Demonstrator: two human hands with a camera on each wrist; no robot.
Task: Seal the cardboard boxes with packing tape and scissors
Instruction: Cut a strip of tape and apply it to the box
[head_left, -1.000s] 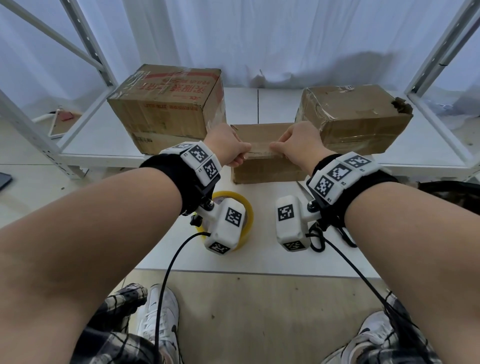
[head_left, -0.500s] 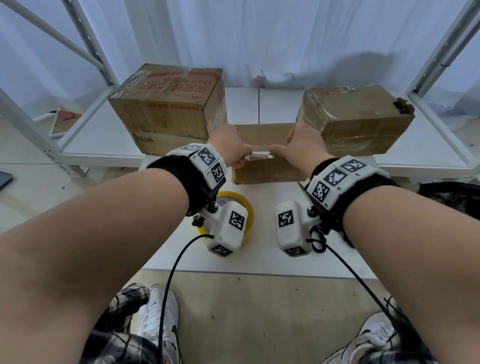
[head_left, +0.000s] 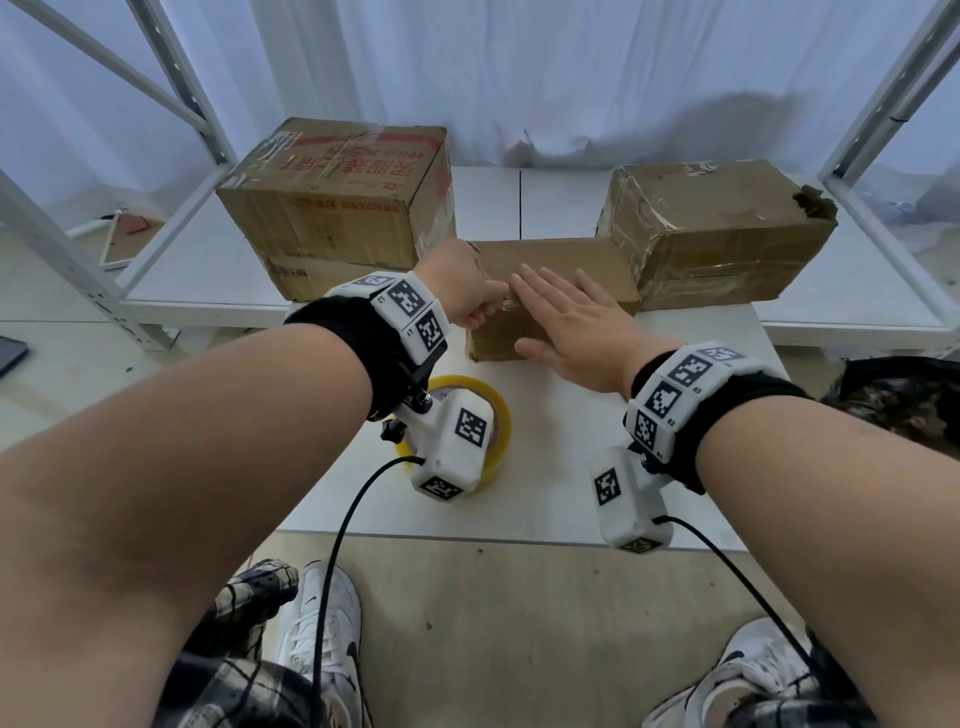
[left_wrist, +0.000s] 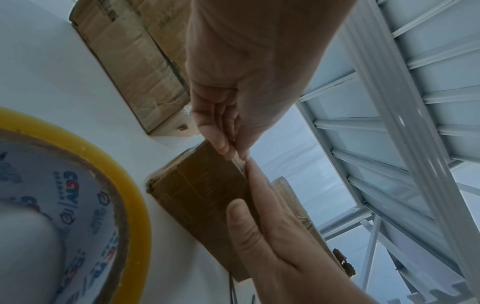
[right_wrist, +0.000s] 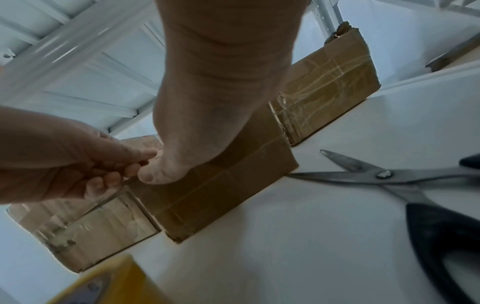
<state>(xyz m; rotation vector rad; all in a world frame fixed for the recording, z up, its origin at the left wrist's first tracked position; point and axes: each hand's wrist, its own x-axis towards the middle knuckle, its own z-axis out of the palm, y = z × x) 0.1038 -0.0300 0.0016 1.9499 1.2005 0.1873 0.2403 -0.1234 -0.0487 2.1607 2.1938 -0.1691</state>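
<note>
Small box (head_left: 550, 270) lies under the flat, spread right hand (head_left: 571, 322); left hand (head_left: 462, 291) pinches tape strip (right_wrist: 103, 202).

Small brown box (head_left: 550, 260) flat on table; yellow tape roll (head_left: 498, 410) nearby; scissors (right_wrist: 389, 176) open.

Small box (head_left: 550, 270) centre of table (head_left: 561, 499), between 2 bigger boxes; tape roll (head_left: 496, 410) front-left, scissors (right_wrist: 405, 185) front-right.
</note>
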